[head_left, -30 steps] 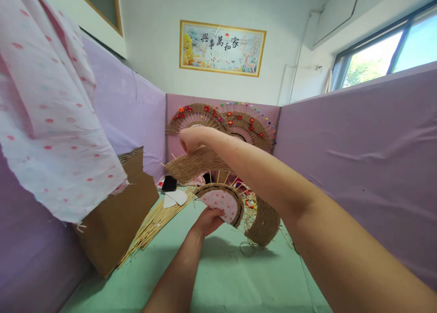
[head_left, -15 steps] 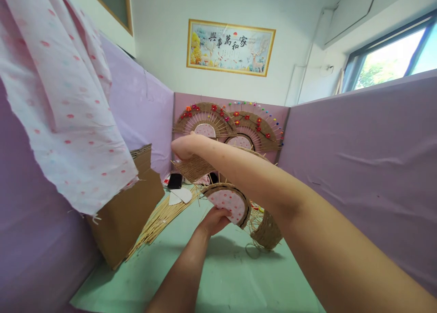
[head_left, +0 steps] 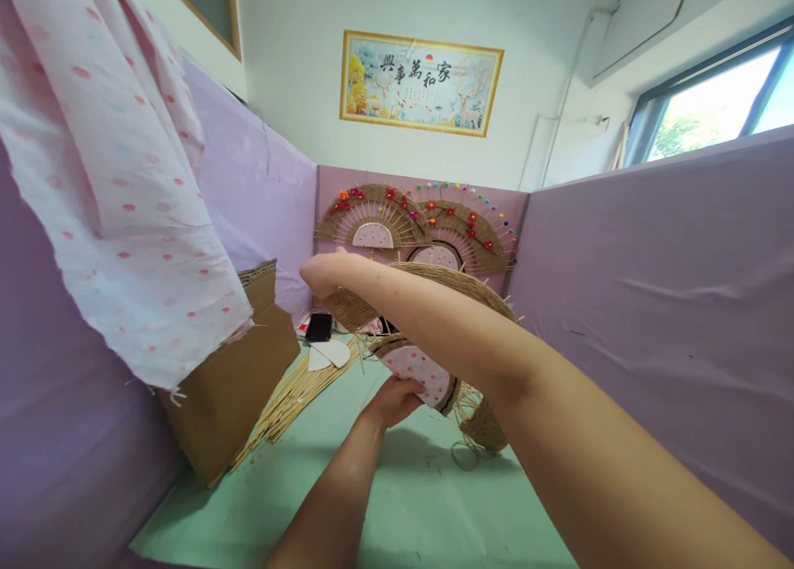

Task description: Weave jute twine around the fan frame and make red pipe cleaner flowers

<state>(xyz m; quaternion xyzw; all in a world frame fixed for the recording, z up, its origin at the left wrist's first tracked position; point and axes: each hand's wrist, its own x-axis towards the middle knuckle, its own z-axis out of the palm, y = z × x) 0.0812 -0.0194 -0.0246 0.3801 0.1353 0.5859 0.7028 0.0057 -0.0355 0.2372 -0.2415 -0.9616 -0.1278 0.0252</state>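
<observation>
A half-round fan of thin sticks and brown twine [head_left: 353, 307] is held up over the table, its outer woven band partly behind my right forearm. At its centre is a half-disc of white cloth with red dots [head_left: 423, 369], edged in twine and a black line. My left hand [head_left: 397, 399] grips this half-disc at its lower edge, thumb on the cloth. Bent over the fan's upper left end, my right hand [head_left: 321, 273] looks closed; its fingers are mostly hidden, and what they hold is not visible. Loose twine [head_left: 465, 455] hangs in a loop at the lower right.
Two finished-looking fans [head_left: 375, 197] with red flowers stand against the pink back panel. Left on the green table [head_left: 409, 503] lie a bundle of sticks [head_left: 291, 404], white paper pieces [head_left: 328, 354] and a black phone [head_left: 318, 327]. Cardboard [head_left: 241, 379] and dotted cloth [head_left: 142, 246] are further left.
My right hand has moved a little left and down along the fan's upper left end. The fan has shifted slightly to the right; my left hand keeps its grip.
</observation>
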